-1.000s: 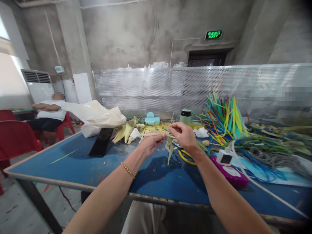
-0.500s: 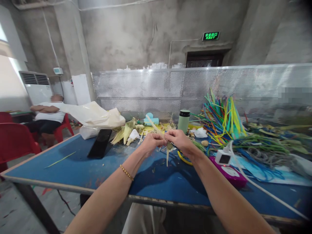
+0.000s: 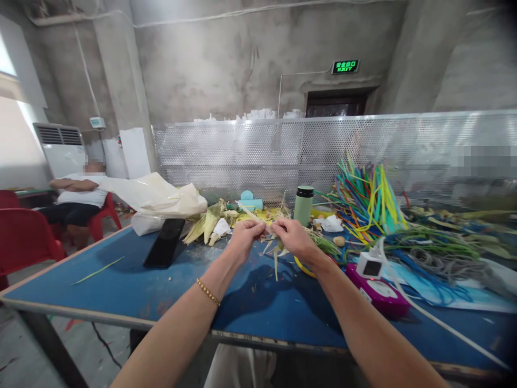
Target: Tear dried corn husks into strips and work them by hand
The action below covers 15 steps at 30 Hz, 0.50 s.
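Pinching a pale dried leaf strip [image 3: 264,225] between thumb and fingertips, the left hand [image 3: 242,237] and the right hand [image 3: 291,237] meet above the blue counter [image 3: 121,280], knuckles almost touching. One end of the strip slants up and away from the left hand toward the far side; narrow leaf ends hang down below the right hand, clear of the counter top. Both hands are closed on the strip rather than spread. The step in hand appears to be a fold or twist of the strip at the point where the two grips meet. The next move would probably call for a firm hold by one hand while the other turns or draws the free end, with light tension so that the brittle leaf does not split.

Behind the hands lies a heap of husks and leaf scraps [image 3: 210,223], with a green flask [image 3: 304,206] upright just beyond. A black phone [image 3: 164,250] lies flat to the left. To the right stand a bundle of coloured strips [image 3: 369,196] and a magenta device [image 3: 377,291] with a white cable. A seated person [image 3: 78,194] rests on a red chair at far left.

Legible writing: the green sign [image 3: 344,67] over the doorway reads "EXIT" beneath characters too small to read. No brand marks can be read on the flask or phone.
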Each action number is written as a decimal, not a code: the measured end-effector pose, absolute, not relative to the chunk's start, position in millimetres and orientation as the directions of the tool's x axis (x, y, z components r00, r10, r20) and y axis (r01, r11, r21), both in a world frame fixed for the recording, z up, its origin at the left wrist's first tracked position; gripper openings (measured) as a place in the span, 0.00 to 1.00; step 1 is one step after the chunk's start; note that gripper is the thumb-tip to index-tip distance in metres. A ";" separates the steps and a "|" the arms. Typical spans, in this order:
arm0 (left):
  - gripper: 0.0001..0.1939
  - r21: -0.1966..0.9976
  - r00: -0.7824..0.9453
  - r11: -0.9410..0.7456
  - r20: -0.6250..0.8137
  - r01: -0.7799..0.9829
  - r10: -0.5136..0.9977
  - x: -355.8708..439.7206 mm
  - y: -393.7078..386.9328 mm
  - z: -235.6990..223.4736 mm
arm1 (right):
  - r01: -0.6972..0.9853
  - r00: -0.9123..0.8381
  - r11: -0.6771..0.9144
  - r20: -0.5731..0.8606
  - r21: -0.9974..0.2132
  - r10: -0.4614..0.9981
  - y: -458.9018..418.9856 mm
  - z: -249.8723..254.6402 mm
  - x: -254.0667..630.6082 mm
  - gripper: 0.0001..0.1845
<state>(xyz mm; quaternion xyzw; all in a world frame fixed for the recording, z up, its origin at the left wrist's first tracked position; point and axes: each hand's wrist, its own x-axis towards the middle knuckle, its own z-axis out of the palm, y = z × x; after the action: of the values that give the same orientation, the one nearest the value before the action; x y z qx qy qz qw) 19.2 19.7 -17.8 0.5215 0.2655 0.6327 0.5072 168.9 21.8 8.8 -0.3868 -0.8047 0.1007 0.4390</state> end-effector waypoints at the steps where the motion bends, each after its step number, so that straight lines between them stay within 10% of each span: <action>1: 0.12 0.847 0.072 -0.300 0.365 -0.438 0.928 19.4 19.7 -17.4 | 0.513 -0.322 0.681 0.618 -0.522 0.717 21.1 9.2 168.6 0.17; 15: 0.06 0.781 0.033 -0.189 0.258 -0.595 0.966 14.8 22.2 -13.4 | 0.526 -0.411 0.717 0.601 -0.457 0.685 20.9 8.8 165.5 0.14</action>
<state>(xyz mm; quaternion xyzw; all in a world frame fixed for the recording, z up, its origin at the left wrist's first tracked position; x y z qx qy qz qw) 14.8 22.2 -13.4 0.4043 0.2293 0.6565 0.5942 165.5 20.9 8.8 -0.3629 -0.8342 0.0986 0.4034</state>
